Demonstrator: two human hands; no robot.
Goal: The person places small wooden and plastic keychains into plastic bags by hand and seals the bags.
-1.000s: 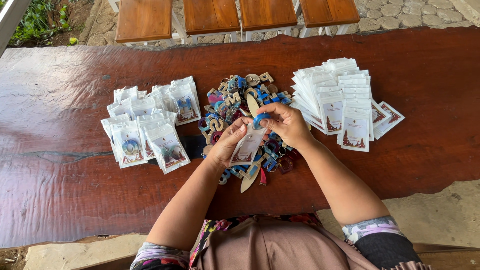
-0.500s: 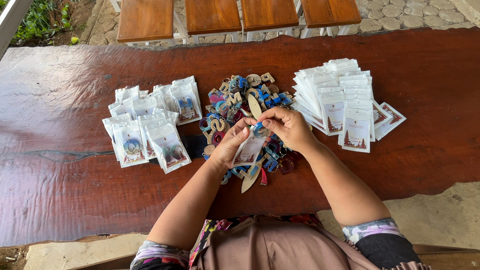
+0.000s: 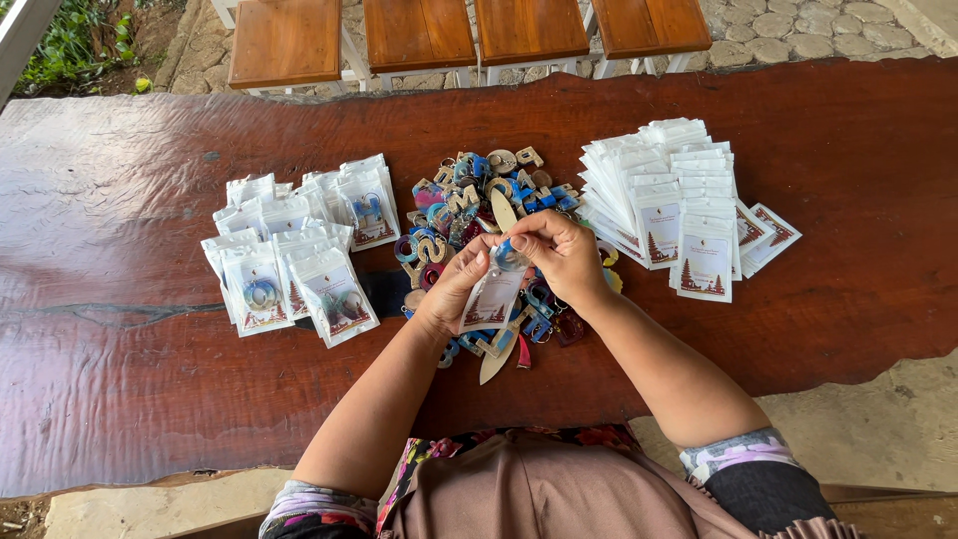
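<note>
While the left hand (image 3: 451, 289) pinched a small clear pouch (image 3: 493, 297) with a white card, the right hand (image 3: 559, 255) gripped its top edge over the keychain pile (image 3: 486, 195) on the counter (image 3: 130, 389). The pouch looked light, limp and slippery, best held by its edges. Filled pouches (image 3: 289, 260) lay left, empty white ones (image 3: 674, 200) right.

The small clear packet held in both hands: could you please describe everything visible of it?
The small clear plastic packet with a white card inside is flat, rectangular and glossy, with a reddish picture near its lower edge. It hangs roughly upright above the heap of colourful letter keychains. The left hand and right hand pinch its top edge, where something blue sits.
</note>
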